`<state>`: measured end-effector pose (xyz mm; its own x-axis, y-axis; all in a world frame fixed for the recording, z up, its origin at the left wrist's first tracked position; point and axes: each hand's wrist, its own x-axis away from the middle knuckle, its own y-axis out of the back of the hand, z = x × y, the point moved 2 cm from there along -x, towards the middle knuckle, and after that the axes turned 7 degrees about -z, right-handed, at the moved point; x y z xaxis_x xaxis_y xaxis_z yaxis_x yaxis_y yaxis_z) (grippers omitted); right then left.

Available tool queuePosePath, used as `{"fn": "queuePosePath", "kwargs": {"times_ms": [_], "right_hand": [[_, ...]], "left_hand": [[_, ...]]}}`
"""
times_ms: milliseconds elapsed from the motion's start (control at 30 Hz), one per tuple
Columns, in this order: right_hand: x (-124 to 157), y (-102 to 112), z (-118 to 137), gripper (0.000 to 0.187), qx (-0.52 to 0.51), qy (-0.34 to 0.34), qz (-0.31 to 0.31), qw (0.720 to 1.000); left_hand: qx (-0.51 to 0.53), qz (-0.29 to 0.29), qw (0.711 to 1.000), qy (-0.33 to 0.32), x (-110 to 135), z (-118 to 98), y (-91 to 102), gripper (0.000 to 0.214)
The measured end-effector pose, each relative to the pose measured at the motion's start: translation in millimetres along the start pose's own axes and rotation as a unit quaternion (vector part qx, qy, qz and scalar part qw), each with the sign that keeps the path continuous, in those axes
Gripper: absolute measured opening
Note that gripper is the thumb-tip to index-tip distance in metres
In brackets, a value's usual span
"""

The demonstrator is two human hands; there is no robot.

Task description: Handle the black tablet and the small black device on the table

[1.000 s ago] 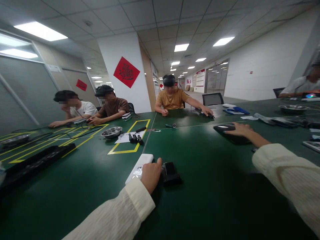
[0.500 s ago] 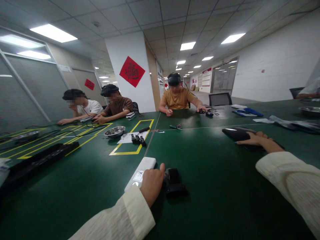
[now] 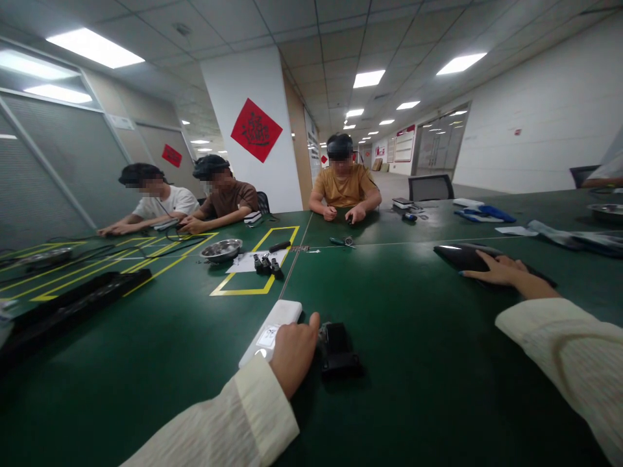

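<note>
My left hand (image 3: 294,353) rests on the green table (image 3: 413,389), closed, with its thumb pointing forward. It overlaps the near end of a white slab-shaped device with a label (image 3: 285,318). The curled fingers are mostly hidden, so I cannot tell whether they grip anything. Just right of that hand lies a small black boxy device (image 3: 339,350), apart from the thumb. Farther right, my right hand (image 3: 503,271) lies open with fingers stretched over a glossy black flat object (image 3: 457,254) whose kind I cannot make out.
Left of centre are a metal bowl (image 3: 221,251), white paper (image 3: 238,263) and several small black parts (image 3: 267,264). A long black tray (image 3: 73,305) lies at left. Green-handled pliers (image 3: 343,242) lie ahead. A person (image 3: 343,185) sits opposite; two others sit at left.
The person opposite has drawn one hand inward from the objects beside them, with a small dark thing at it. A person at left has lowered a hand from the face. My hands stay put.
</note>
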<state>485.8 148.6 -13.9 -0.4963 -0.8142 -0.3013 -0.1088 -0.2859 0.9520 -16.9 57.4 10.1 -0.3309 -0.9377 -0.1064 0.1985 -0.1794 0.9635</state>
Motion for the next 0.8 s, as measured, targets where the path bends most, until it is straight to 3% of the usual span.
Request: {"fn": "queuePosePath", "kwargs": {"times_ms": [100,233,433,633,800], "right_hand": [[5.3,3.2,4.9,0.070,-0.014,0.022,0.024,0.999],[14.2,16.6,17.4,0.069,-0.010,0.001,0.009,1.000],[43.3,56.6,71.4,0.069,-0.017,0.024,-0.037,0.999],[121.1,84.2,154.7,0.089,-0.029,0.093,-0.015,0.995],[203.8,104.2,199.6,0.097,-0.002,0.242,0.029,0.970]], "left_hand": [[-0.013,0.004,1.000,-0.010,-0.2,-0.3,-0.1,0.029],[-0.008,0.004,1.000,-0.011,0.5,-0.8,1.1,0.030],[-0.005,-0.005,1.000,-0.016,2.3,-1.4,2.7,0.030],[-0.002,-0.024,0.999,-0.023,4.3,-2.0,5.2,0.028],[0.008,-0.031,0.999,-0.033,5.3,-2.1,7.2,0.029]]}}
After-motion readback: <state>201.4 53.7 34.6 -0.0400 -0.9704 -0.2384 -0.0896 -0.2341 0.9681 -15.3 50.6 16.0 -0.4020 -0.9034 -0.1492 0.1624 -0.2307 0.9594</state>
